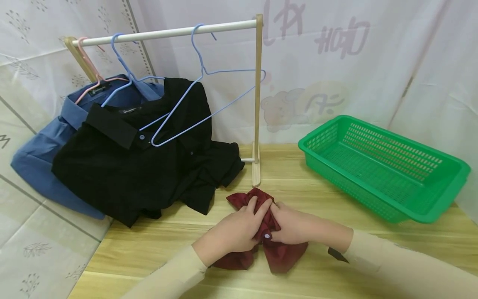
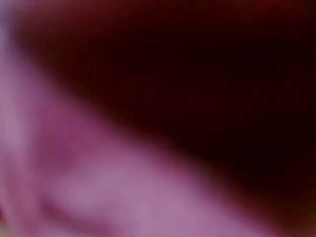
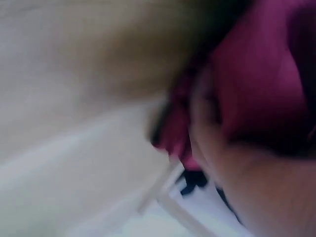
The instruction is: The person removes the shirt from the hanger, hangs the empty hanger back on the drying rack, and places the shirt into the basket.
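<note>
A bunched dark red shirt (image 1: 285, 253) with a pale button lies on the table just below the rack's right foot. My left hand (image 1: 239, 230) grips its gathered cloth from the left. From the right, my right hand (image 1: 293, 224) holds the same bundle, close against the left fingertips. In the right wrist view, the fingers of the right hand (image 3: 212, 133) curl into the red cloth (image 3: 261, 79). Only blurred dark red and pinkish patches fill the left wrist view. Folds hide parts of the fingertips.
A wooden rack (image 1: 257, 99) carries a blue shirt (image 1: 41, 153) on a pink hanger, a black shirt (image 1: 149, 174) on a blue hanger, and a bare blue hanger (image 1: 209, 120). The green basket (image 1: 373, 203) stands at right. A small dark piece (image 1: 337, 255) shows beside the right forearm.
</note>
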The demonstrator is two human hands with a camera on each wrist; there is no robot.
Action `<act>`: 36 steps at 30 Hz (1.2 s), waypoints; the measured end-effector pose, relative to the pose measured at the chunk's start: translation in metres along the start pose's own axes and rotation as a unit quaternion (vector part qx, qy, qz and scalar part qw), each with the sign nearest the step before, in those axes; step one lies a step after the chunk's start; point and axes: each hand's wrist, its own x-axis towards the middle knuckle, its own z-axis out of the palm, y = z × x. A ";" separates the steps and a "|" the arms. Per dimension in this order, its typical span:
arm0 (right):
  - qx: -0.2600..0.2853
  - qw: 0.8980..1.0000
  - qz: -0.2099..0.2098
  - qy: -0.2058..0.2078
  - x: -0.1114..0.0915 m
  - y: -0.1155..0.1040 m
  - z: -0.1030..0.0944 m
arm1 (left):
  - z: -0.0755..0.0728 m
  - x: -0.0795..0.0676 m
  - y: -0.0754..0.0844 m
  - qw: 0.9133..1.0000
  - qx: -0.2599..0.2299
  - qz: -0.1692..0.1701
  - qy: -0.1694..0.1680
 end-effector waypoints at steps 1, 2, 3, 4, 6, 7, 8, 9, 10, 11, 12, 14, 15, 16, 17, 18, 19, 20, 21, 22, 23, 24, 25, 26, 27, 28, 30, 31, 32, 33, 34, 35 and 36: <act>-0.019 1.000 0.000 -0.019 -0.005 -0.001 -0.003 | 0.001 -0.001 -0.001 1.000 0.011 0.003 -0.005; -0.050 0.998 -0.005 -0.029 -0.010 -0.001 -0.006 | 0.002 -0.003 -0.002 1.000 0.021 0.006 -0.007; -0.083 0.996 -0.010 -0.033 -0.013 -0.001 -0.008 | 0.004 -0.004 -0.004 0.999 0.029 0.008 -0.011; -0.115 0.993 -0.016 -0.033 -0.016 0.000 -0.009 | 0.005 -0.006 -0.006 0.999 0.036 0.009 -0.016; -0.172 0.984 -0.032 -0.022 -0.018 0.004 -0.010 | 0.008 -0.009 -0.010 0.998 0.050 0.010 -0.027; -0.190 0.981 -0.037 -0.018 -0.017 0.006 -0.010 | 0.009 -0.011 -0.013 0.998 0.054 0.009 -0.034; -0.202 0.978 -0.041 -0.014 -0.016 0.008 -0.009 | 0.010 -0.012 -0.016 0.997 0.057 0.005 -0.042; -0.204 0.978 -0.045 -0.012 -0.014 0.011 -0.009 | 0.011 -0.013 -0.018 0.997 0.056 0.002 -0.053; -0.202 0.978 -0.046 -0.012 -0.013 0.013 -0.008 | 0.012 -0.014 -0.020 0.997 0.053 -0.001 -0.063; -0.196 0.979 -0.045 -0.014 -0.011 0.015 -0.008 | 0.013 -0.015 -0.023 0.996 0.046 -0.003 -0.073; -0.188 0.981 -0.042 -0.018 -0.010 0.017 -0.007 | 0.014 -0.015 -0.025 0.996 0.036 -0.003 -0.082; -0.166 0.985 -0.034 -0.028 -0.008 0.020 -0.006 | 0.015 -0.014 -0.029 0.995 0.021 -0.003 -0.094; -0.155 0.987 -0.030 -0.033 -0.007 0.020 -0.005 | 0.015 -0.014 -0.031 0.995 0.012 -0.002 -0.097; -0.148 0.988 -0.028 -0.035 -0.007 0.021 -0.005 | 0.016 -0.013 -0.032 0.995 0.008 -0.001 -0.096; -0.142 0.989 -0.027 -0.036 -0.006 0.022 -0.004 | 0.017 -0.012 -0.034 0.996 0.005 0.002 -0.093; -0.137 0.990 -0.026 -0.036 -0.006 0.023 -0.004 | 0.017 -0.012 -0.035 0.996 0.006 0.005 -0.087; -0.136 0.990 -0.026 -0.035 -0.005 0.023 -0.003 | 0.017 -0.011 -0.036 0.997 0.006 0.007 -0.082; -0.137 0.990 -0.028 -0.032 -0.005 0.024 -0.003 | 0.018 -0.011 -0.037 0.997 0.004 0.007 -0.075; -0.139 0.989 -0.031 -0.029 -0.005 0.024 -0.003 | 0.018 -0.011 -0.038 0.998 0.001 0.006 -0.069; -0.141 0.989 -0.034 -0.025 -0.005 0.024 -0.003 | 0.017 -0.010 -0.039 0.998 -0.005 0.003 -0.064; -0.143 0.989 -0.037 -0.023 -0.005 0.024 -0.003 | 0.017 -0.010 -0.040 0.998 -0.014 -0.004 -0.061; -0.146 0.988 -0.039 -0.021 -0.005 0.025 -0.003 | 0.016 -0.010 -0.041 0.998 -0.022 -0.013 -0.059; -0.149 0.988 -0.042 -0.020 -0.005 0.025 -0.003 | 0.015 -0.009 -0.041 0.998 -0.030 -0.022 -0.056; -0.151 0.987 -0.044 -0.019 -0.004 0.024 -0.003 | 0.014 -0.009 -0.042 0.997 -0.036 -0.033 -0.055; -0.154 0.987 -0.045 -0.018 -0.004 0.024 -0.003 | 0.012 -0.008 -0.042 0.997 -0.037 -0.042 -0.056; -0.157 0.986 -0.046 -0.017 -0.004 0.024 -0.003 | 0.011 -0.008 -0.042 0.996 -0.034 -0.052 -0.058; -0.159 0.986 -0.047 -0.018 -0.004 0.023 -0.003 | 0.008 -0.008 -0.042 0.996 -0.017 -0.066 -0.060; -0.161 0.986 -0.047 -0.018 -0.004 0.022 -0.002 | 0.007 -0.008 -0.041 0.996 -0.006 -0.070 -0.060; -0.162 0.986 -0.046 -0.018 -0.004 0.022 -0.002 | 0.006 -0.008 -0.040 0.995 0.004 -0.075 -0.062; -0.163 0.985 -0.046 -0.018 -0.004 0.021 -0.002 | 0.005 -0.008 -0.040 0.995 0.016 -0.078 -0.064; -0.163 0.985 -0.045 -0.018 -0.004 0.021 -0.002 | 0.004 -0.008 -0.039 0.994 0.026 -0.080 -0.064; -0.163 0.986 -0.044 -0.018 -0.005 0.020 -0.002 | 0.003 -0.008 -0.037 0.994 0.034 -0.079 -0.062; -0.164 0.985 -0.043 -0.018 -0.005 0.019 -0.002 | 0.002 -0.007 -0.036 0.994 0.039 -0.078 -0.062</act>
